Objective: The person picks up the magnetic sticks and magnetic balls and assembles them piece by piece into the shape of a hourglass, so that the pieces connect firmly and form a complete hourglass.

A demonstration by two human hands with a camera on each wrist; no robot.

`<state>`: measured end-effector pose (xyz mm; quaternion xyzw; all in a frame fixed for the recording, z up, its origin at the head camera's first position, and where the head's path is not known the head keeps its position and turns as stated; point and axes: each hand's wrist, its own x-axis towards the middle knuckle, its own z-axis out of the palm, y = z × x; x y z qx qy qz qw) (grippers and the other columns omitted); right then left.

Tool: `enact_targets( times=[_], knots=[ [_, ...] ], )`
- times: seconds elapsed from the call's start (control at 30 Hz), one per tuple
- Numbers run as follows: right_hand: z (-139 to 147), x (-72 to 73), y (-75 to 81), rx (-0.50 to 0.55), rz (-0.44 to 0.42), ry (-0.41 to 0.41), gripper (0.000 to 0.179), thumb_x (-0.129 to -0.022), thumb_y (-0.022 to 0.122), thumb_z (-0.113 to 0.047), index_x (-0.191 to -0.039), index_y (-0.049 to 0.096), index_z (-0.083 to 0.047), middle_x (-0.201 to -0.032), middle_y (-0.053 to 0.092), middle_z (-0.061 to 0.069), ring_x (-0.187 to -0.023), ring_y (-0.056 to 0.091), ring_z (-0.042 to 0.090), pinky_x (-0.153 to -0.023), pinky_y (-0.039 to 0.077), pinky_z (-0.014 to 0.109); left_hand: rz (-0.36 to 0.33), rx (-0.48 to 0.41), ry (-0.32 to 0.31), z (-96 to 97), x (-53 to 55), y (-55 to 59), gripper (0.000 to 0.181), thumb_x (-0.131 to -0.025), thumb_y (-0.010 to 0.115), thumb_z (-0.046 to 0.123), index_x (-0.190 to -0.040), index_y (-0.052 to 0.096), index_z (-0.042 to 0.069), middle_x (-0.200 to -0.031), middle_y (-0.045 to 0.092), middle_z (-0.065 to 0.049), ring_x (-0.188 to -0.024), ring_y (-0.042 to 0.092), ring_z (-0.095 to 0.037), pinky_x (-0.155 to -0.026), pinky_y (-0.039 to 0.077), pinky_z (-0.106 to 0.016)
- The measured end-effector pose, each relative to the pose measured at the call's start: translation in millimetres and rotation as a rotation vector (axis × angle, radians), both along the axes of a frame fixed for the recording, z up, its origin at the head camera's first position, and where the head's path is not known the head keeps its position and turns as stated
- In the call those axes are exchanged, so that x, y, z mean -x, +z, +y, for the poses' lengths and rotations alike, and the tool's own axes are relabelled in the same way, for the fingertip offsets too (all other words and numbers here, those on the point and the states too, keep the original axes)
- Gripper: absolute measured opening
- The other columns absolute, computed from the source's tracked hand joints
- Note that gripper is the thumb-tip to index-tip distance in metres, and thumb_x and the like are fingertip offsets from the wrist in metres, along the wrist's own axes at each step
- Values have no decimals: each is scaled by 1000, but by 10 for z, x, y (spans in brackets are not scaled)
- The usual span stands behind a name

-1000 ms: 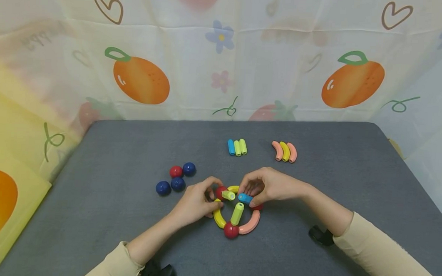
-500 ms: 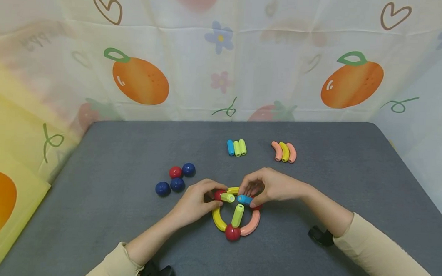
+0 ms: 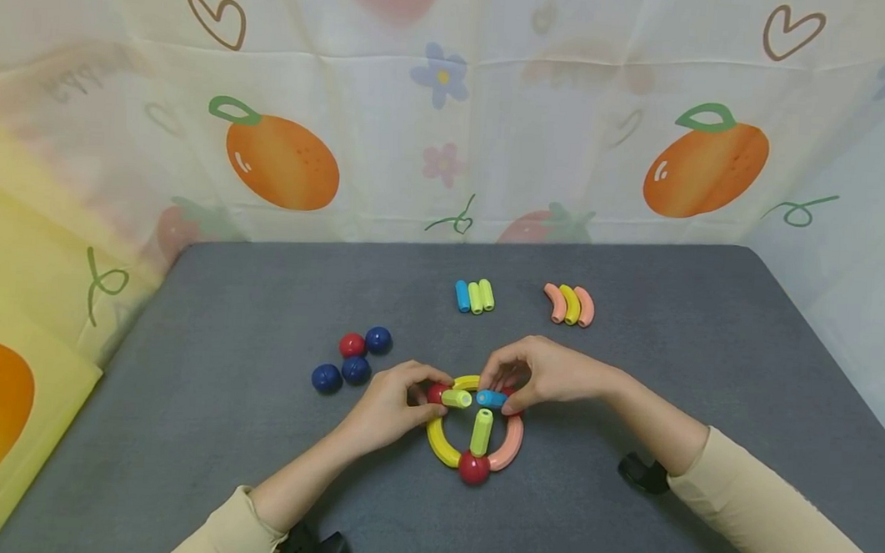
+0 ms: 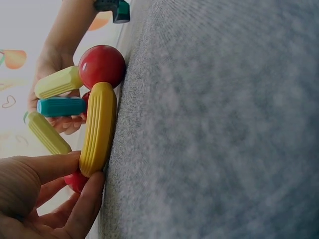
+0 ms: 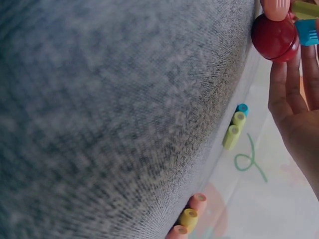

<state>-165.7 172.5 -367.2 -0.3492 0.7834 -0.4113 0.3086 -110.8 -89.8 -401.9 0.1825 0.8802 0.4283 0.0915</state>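
Note:
A ring of red balls and curved rods lies on the table, with straight rods leaning inward from the balls. My left hand [image 3: 394, 399] pinches the left red ball [image 3: 436, 391], by the end of a yellow curved rod [image 4: 98, 132]. My right hand [image 3: 546, 374] grips the right red ball [image 5: 275, 37], its fingers also beside the blue straight rod [image 3: 491, 399]. A green rod [image 3: 457, 398] leans from the left ball. Another green rod [image 3: 482, 433] rises from the front red ball [image 3: 473, 468]. A pink curved rod [image 3: 509, 445] closes the right side, a yellow one [image 3: 467, 382] the back.
Loose blue balls [image 3: 356, 370] and a red ball [image 3: 352, 344] sit left of the ring. Behind it lie short straight rods [image 3: 475, 296] and curved rods [image 3: 569, 305] in two rows. A printed cloth [image 3: 450, 127] hangs at the table's back.
The front red ball, with its green rod, has shifted right and slightly nearer. My left hand's fingers have closed further over the left ball; the right hand has barely moved.

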Motion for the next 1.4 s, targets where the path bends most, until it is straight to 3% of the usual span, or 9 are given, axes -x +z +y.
enact_targets(
  times=[0.27, 0.5, 0.73, 0.9, 1.03, 1.13, 1.27, 1.4],
  knots=[
    [9, 3, 5, -8, 15, 0, 28, -81, 78, -7, -103, 72, -23, -102, 72, -4, -90, 68, 15, -82, 59, 30, -36, 3, 2, 2, -9, 39, 31, -83, 79, 14, -113, 71, 16, -99, 67, -5, -71, 60, -7, -56, 47, -18],
    [11, 9, -23, -2, 14, 8, 28, -81, 78, -8, -105, 73, -23, -103, 73, -4, -90, 69, 14, -82, 59, 30, 36, 71, -13, -90, -35, 169, 38, -81, 81, 15, -117, 69, 13, -107, 68, -6, -77, 63, -6, -65, 51, -17],
    [14, 16, -28, 0, 5, 8, 26, -82, 78, -9, -105, 73, -21, -103, 73, -1, -90, 69, 14, -82, 59, 29, 103, 58, -32, -497, 28, 473, 29, -82, 80, 14, -110, 72, 12, -101, 71, -8, -78, 64, -5, -72, 56, -21],
    [15, 13, -33, -7, 10, 4, 26, -82, 78, -9, -105, 73, -21, -103, 73, -3, -89, 69, 14, -81, 59, 30, 97, 85, 3, -927, 127, 590, 27, -83, 80, 19, -109, 72, 15, -107, 72, -7, -89, 65, -14, -79, 58, -28],
    [21, 8, -44, 0, 12, 9, 26, -83, 78, -10, -106, 73, -19, -104, 73, -1, -89, 68, 15, -81, 59, 30, 50, 142, 43, -1223, 189, 547, 33, -83, 80, 24, -113, 70, 14, -113, 70, -6, -99, 62, -22, -86, 58, -34],
    [26, 11, -52, 3, 14, 16, 25, -83, 78, -10, -107, 73, -18, -105, 72, 1, -90, 68, 14, -82, 59, 30, -27, 148, 42, -1365, 226, 441, 41, -81, 82, 26, -116, 67, 11, -116, 68, -9, -101, 60, -21, -85, 57, -32],
    [27, 20, -55, -7, 12, 12, 25, -83, 78, -10, -106, 73, -19, -104, 73, -1, -90, 69, 13, -82, 59, 29, -133, 118, 16, -1459, 270, 283, 48, -80, 82, 28, -120, 63, 10, -118, 66, -11, -98, 61, -18, -78, 55, -24],
    [24, 23, -49, -12, 2, 2, 26, -82, 79, -9, -105, 73, -19, -103, 73, -1, -91, 70, 14, -82, 59, 29, -158, 117, 13, -1487, 301, 172, 48, -81, 82, 28, -121, 63, 9, -115, 66, -11, -93, 61, -15, -74, 53, -21]
  ],
)
